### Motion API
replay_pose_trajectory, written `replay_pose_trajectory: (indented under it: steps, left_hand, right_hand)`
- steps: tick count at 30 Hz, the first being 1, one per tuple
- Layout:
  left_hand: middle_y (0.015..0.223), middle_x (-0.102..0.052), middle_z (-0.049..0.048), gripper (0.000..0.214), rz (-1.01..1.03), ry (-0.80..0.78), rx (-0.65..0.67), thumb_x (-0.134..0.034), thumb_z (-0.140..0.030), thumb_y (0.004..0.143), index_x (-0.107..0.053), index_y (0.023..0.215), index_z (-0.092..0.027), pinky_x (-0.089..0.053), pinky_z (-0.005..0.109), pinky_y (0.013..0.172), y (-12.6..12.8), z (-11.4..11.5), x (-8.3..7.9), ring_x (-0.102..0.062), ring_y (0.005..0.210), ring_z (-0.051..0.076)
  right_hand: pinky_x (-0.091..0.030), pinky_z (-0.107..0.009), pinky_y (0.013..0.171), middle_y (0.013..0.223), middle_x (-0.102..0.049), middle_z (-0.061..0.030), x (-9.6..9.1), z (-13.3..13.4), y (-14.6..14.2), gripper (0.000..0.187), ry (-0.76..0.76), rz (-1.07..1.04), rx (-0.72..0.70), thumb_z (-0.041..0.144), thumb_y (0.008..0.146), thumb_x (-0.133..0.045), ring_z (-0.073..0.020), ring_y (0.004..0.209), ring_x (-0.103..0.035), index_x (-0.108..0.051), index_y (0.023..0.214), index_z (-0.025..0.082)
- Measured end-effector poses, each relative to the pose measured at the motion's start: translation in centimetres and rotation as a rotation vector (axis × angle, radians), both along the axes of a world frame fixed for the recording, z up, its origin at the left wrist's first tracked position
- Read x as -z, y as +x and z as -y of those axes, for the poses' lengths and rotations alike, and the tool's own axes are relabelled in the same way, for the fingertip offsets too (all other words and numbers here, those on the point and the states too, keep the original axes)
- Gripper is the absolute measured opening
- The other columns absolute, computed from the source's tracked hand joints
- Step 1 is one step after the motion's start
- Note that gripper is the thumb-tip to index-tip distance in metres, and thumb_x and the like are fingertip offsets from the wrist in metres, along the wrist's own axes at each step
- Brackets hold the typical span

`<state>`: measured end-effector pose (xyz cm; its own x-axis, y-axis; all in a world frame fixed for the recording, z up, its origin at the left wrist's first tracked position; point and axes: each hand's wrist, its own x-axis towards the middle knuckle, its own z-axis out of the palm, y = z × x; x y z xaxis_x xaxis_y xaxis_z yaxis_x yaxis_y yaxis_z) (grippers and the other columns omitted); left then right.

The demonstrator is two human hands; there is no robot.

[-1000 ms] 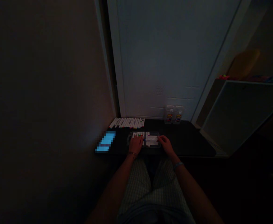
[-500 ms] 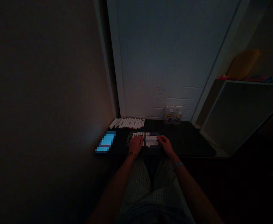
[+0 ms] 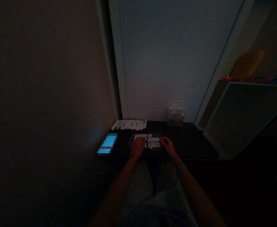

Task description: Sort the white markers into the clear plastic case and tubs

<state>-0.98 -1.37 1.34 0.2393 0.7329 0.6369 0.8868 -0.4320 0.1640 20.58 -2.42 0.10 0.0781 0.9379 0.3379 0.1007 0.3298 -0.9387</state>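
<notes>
A clear plastic case (image 3: 130, 142) lies on the dark table in front of me, with several white markers (image 3: 150, 145) standing in a row inside it. Across the right part of this case a white marker (image 3: 154, 140) with a blue band near its left end is held level. My right hand (image 3: 167, 145) pinches the right end of that marker. Over the left part of the case, my left hand (image 3: 138, 145) has its fingers together at the marker's blue end. The hand hides part of the row beneath it.
A long row of white markers (image 3: 129, 125) with coloured ends lies at the table's back left. Two clear containers with labels (image 3: 172, 117) stand at the back against a white door (image 3: 162, 56). A lit, pixelated screen (image 3: 107, 144) lies at left; a cabinet (image 3: 244, 110) stands right.
Hardly anything differs. The marker between my hands has shifted very slightly; both hands and the case stay in place.
</notes>
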Motion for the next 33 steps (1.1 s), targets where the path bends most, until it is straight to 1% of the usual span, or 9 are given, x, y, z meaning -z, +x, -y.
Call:
replay_pose_trajectory:
  steps: [4,9,16,22,26,33]
  left_hand:
    - [0.092,-0.061,0.0067,0.026,-0.005,-0.006,0.011,-0.033,-0.028,0.092,-0.057,0.093,-0.019,-0.034,0.032,0.074,-0.03,-0.01,0.01,-0.053,0.088,0.019]
    - [0.092,-0.062,0.0064,0.025,-0.012,-0.004,0.021,-0.034,-0.028,0.091,-0.057,0.092,-0.019,-0.035,0.032,0.073,-0.13,-0.08,0.06,-0.053,0.088,0.02]
    - [0.091,-0.062,0.006,0.025,-0.015,-0.005,0.017,-0.034,-0.027,0.091,-0.057,0.092,-0.019,-0.036,0.032,0.073,-0.08,0.01,-0.1,-0.054,0.086,0.019]
    - [0.092,-0.063,0.0063,0.026,-0.025,-0.024,0.017,-0.033,-0.028,0.091,-0.058,0.094,-0.019,-0.036,0.032,0.075,-0.1,0.06,-0.1,-0.054,0.088,0.019]
    - [0.092,-0.063,0.0065,0.026,0.0,-0.027,0.008,-0.034,-0.027,0.091,-0.059,0.092,-0.019,-0.036,0.033,0.076,0.0,0.12,-0.09,-0.054,0.088,0.019]
    - [0.091,-0.063,0.0063,0.025,-0.008,-0.033,0.015,-0.034,-0.027,0.091,-0.058,0.092,-0.019,-0.036,0.032,0.075,-0.01,0.1,-0.13,-0.054,0.088,0.019]
  right_hand:
    - [-0.045,-0.03,0.073,0.089,-0.065,-0.0045,-0.03,0.09,0.01,0.035,0.017,-0.005,-0.018,0.051,0.072,-0.058,-0.02,0.084,-0.059,-0.063,0.09,0.021]
    - [-0.045,-0.029,0.073,0.087,-0.065,-0.0036,0.05,0.02,0.05,0.035,0.016,0.007,0.005,0.051,0.072,-0.058,-0.0194,0.083,-0.059,-0.063,0.088,0.021]
    - [-0.045,-0.029,0.072,0.086,-0.065,-0.0038,0.01,0.01,0.01,0.035,0.011,0.0,-0.003,0.051,0.072,-0.058,-0.0195,0.082,-0.059,-0.063,0.088,0.021]
    - [-0.045,-0.03,0.075,0.088,-0.066,-0.0037,-0.22,0.12,0.0,0.035,0.017,-0.004,-0.007,0.052,0.071,-0.059,-0.0197,0.085,-0.059,-0.063,0.088,0.021]
    - [-0.045,-0.03,0.074,0.088,-0.066,-0.0044,-0.36,0.17,0.0,0.037,0.004,-0.001,-0.005,0.054,0.07,-0.059,-0.0198,0.083,-0.059,-0.063,0.087,0.021]
    - [-0.045,-0.03,0.073,0.084,-0.066,-0.0032,0.1,-0.16,0.01,0.034,0.004,-0.013,-0.002,0.052,0.071,-0.059,-0.0191,0.081,-0.059,-0.063,0.087,0.021]
